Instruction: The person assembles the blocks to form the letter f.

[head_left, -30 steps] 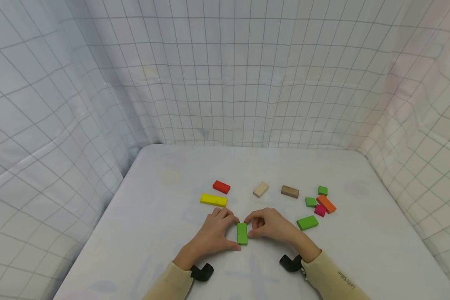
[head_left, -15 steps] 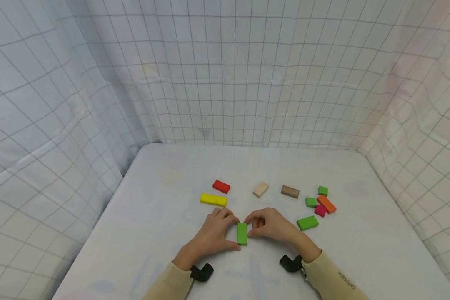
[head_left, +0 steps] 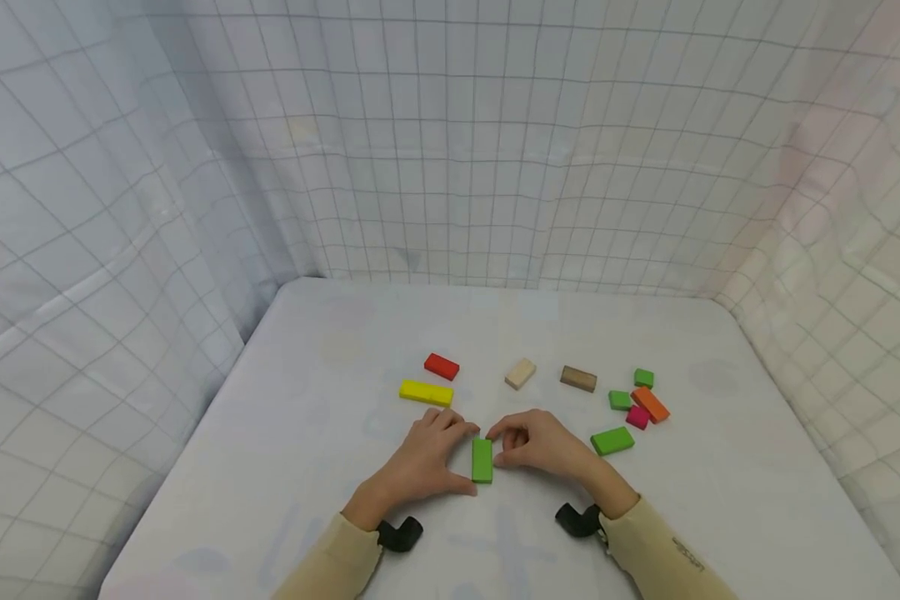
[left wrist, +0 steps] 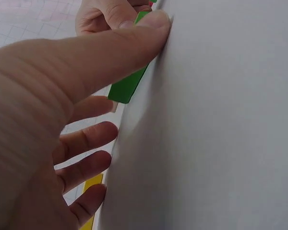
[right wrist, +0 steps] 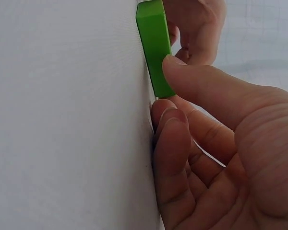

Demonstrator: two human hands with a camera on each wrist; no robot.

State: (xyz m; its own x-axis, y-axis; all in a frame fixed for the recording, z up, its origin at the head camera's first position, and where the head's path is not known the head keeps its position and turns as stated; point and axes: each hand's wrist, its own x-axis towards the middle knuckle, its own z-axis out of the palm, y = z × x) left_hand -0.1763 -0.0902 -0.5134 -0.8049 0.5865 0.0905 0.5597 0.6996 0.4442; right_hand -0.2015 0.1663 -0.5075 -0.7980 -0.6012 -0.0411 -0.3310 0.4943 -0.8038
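A green rectangular block (head_left: 482, 461) lies flat on the white table between both hands. My left hand (head_left: 429, 465) spans it lengthwise, with the thumb at its near end and the index finger by its far end; the other fingers (left wrist: 86, 139) are spread beside it. From the other side, my right hand (head_left: 540, 446) pinches at the same green block (right wrist: 156, 48). Its thumb (right wrist: 197, 79) touches the long side, while the index fingertip sits by the far corner. The remaining right fingers curl inward.
Beyond the left hand lie a yellow block (head_left: 426, 392) and a red block (head_left: 442, 367). Farther right are a pale wooden block (head_left: 521, 374), a brown one (head_left: 578, 378), an orange one (head_left: 650, 405), a pink cube (head_left: 637, 417) and another long green block (head_left: 612, 441). Grid-patterned curtains (head_left: 457, 150) surround the table.
The head view has tilted slightly, so everything sits a little higher in the picture. Hands and green block keep the same positions relative to each other.
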